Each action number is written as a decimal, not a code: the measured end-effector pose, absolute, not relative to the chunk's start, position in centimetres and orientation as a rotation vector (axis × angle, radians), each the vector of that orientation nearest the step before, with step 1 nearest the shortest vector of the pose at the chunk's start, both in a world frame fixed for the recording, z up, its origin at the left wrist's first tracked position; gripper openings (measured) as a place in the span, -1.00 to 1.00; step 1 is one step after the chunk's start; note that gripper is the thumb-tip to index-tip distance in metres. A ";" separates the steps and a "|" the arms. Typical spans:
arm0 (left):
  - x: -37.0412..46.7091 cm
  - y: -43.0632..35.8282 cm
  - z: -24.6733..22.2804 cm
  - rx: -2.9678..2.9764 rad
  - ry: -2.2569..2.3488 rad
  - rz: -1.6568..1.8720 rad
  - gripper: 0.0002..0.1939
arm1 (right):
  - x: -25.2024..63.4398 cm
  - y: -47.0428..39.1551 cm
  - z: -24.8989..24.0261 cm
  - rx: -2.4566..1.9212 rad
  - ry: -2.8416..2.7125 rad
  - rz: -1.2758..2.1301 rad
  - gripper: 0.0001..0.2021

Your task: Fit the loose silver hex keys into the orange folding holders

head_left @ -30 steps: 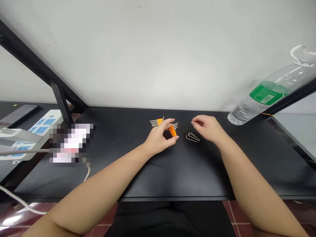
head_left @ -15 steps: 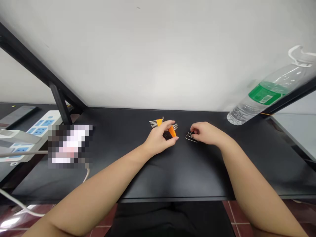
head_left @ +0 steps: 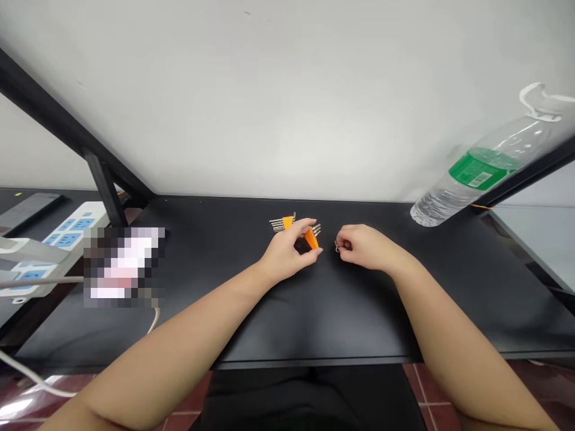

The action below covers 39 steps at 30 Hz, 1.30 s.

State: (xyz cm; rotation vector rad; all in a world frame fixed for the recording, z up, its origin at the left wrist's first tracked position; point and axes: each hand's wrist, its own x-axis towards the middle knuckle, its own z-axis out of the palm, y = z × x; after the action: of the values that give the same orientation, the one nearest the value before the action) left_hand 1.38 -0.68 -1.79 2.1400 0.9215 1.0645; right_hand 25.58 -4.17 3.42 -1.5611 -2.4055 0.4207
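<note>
My left hand (head_left: 287,250) curls thumb and fingers around an orange hex key holder (head_left: 311,239). Several silver key ends stick out of its far right side. Just beyond that hand lies a second orange holder (head_left: 287,221) with a row of hex keys, partly covered by my fingers. To the right, my right hand (head_left: 359,245) is closed, its fingertips pinched low over the black desk. Small bent ends of a hex key (head_left: 336,246) show at these fingertips; the rest is hidden behind the hand.
A large water bottle (head_left: 476,170) with a green label stands at the back right against the wall. On the left are a pixelated phone-like object (head_left: 128,260) with a cable and a white power strip (head_left: 67,239). Black frame bars (head_left: 105,185) flank the desk (head_left: 314,329).
My right hand has shifted slightly left and its fingers have closed in. The loose hex keys that lay visible at its fingertips are now mostly out of sight. My left hand stays around the orange holder.
</note>
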 end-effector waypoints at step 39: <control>1.5 -1.1 -1.6 2.090 0.863 1.267 -0.42 | 22.7 -4.4 1.3 -1.074 -1.932 0.303 -0.77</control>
State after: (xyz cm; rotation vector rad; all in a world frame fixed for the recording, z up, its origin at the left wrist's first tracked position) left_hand 1.51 -1.09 -1.64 2.0898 0.8626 1.2666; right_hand 22.71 -4.45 1.26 -1.0738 -1.9317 0.3034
